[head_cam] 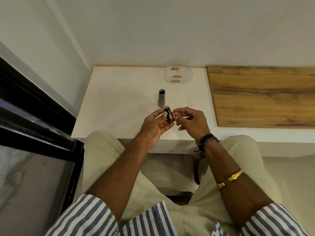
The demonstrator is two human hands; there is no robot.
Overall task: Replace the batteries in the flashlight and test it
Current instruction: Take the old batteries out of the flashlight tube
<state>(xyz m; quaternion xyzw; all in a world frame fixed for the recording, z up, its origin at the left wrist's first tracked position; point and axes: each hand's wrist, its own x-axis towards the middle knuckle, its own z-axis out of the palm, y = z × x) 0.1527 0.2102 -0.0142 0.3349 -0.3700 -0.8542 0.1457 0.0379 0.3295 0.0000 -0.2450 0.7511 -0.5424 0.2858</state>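
Observation:
A grey flashlight body (161, 98) stands upright on the white table (115, 103) with its open end up. Just in front of it, my left hand (156, 124) holds a black battery holder (169, 115) with a black-and-copper battery in it, pinched between thumb and fingers. My right hand (190, 120) hovers right beside the holder, fingers curled and apart, fingertips close to it; whether they touch is unclear. Two copper batteries (175, 68) (177, 76) lie in a clear plastic tray (187, 79) at the table's back.
A wooden board (264, 96) covers the surface to the right of the white table. A black window frame (34, 116) runs along the left. The wall stands right behind the table. My knees sit under the front edge.

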